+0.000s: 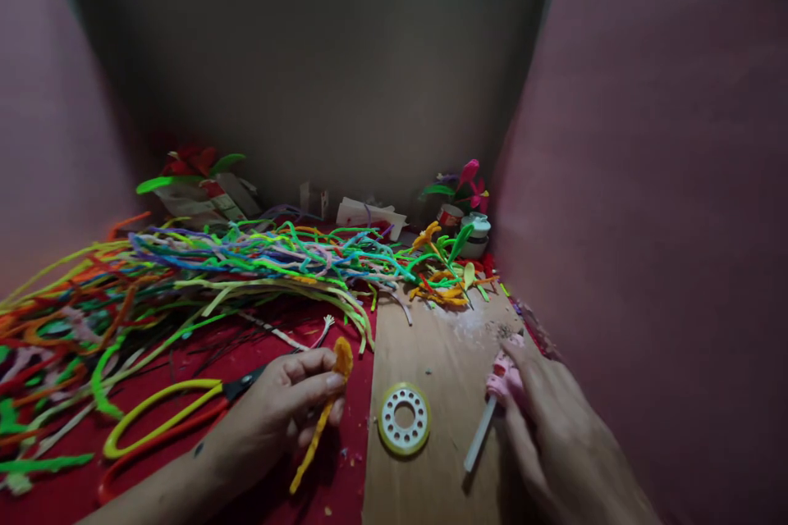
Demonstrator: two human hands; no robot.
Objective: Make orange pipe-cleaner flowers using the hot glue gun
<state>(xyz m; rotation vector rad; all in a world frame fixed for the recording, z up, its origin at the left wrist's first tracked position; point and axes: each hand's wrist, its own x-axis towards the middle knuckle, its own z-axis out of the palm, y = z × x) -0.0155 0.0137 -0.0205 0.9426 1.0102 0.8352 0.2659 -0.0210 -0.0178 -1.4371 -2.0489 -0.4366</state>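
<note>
My left hand (289,398) pinches an orange pipe cleaner (321,431) between thumb and fingers. Its upper end is bent into a small petal-like loop, and the tail hangs down toward me. On the right, my right hand (554,418) has its fingers around a pink hot glue gun (506,373) lying low over the wooden board. A translucent glue stick (480,435) pokes out of the gun's back end. Between the hands lies a roll of clear tape (404,418). Scissors (163,422) with yellow and red handles rest partly under my left wrist.
A large heap of colourful pipe cleaners (264,254) spreads across the red cloth (246,344). Pipe-cleaner flowers (471,180) and a small pale jar (475,234) stand behind the wooden board (424,344). Pink walls (646,180) flank both sides.
</note>
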